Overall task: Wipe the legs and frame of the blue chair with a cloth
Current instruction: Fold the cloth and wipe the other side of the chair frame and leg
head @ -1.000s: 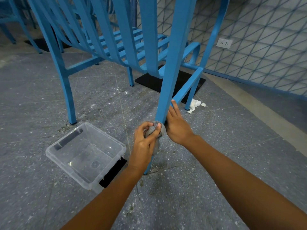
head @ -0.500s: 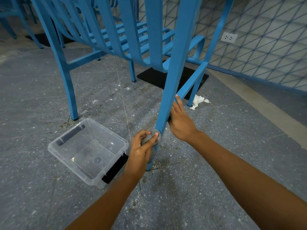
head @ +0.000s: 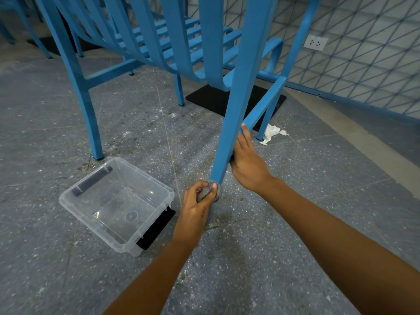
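The blue chair (head: 241,71) stands in front of me, its near leg (head: 229,137) slanting down to the floor. My left hand (head: 196,206) is shut on a small grey cloth (head: 208,192), wrapped around the leg close to its foot. My right hand (head: 246,160) rests against the right side of the same leg higher up, fingers extended along it, just under the side brace (head: 263,105). The foot of the leg is hidden behind my left hand.
A clear plastic tub (head: 118,201) sits on the speckled floor left of the leg, over a black lid (head: 156,230). A crumpled white paper (head: 271,133) lies by the far leg. A black mat (head: 229,98) lies under the chair; a tiled wall with a socket (head: 316,43) stands right.
My left hand has slid the cloth down the leg toward the floor. My right hand stays on the leg above it.
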